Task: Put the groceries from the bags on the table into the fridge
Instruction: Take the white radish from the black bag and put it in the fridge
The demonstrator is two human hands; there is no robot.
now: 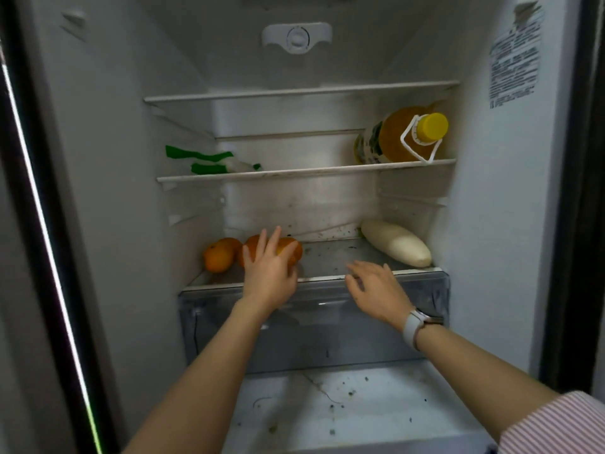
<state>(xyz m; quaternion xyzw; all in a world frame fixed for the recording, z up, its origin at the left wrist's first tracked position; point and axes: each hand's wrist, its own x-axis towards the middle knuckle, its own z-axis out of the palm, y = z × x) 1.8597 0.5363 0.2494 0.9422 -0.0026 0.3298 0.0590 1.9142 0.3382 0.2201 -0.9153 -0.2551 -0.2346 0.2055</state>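
Observation:
The fridge stands open in front of me. On its lowest glass shelf [330, 260], at the left, lie oranges: one orange [217, 258] sits free, and two more [291, 252] are partly covered by my left hand [268, 273]. That hand rests flat against them with straight, spread fingers and the thumb beside the right orange. My right hand [376, 290], with a watch on its wrist, hovers open and empty over the shelf's front edge. A white radish [397, 245] lies at the shelf's right end.
The middle shelf holds a yellow-capped oil bottle [399, 136] on its side at the right and a green and white pack [209, 162] at the left. A clear crisper drawer [327, 329] sits below the lowest shelf. The top shelf [301, 91] holds nothing.

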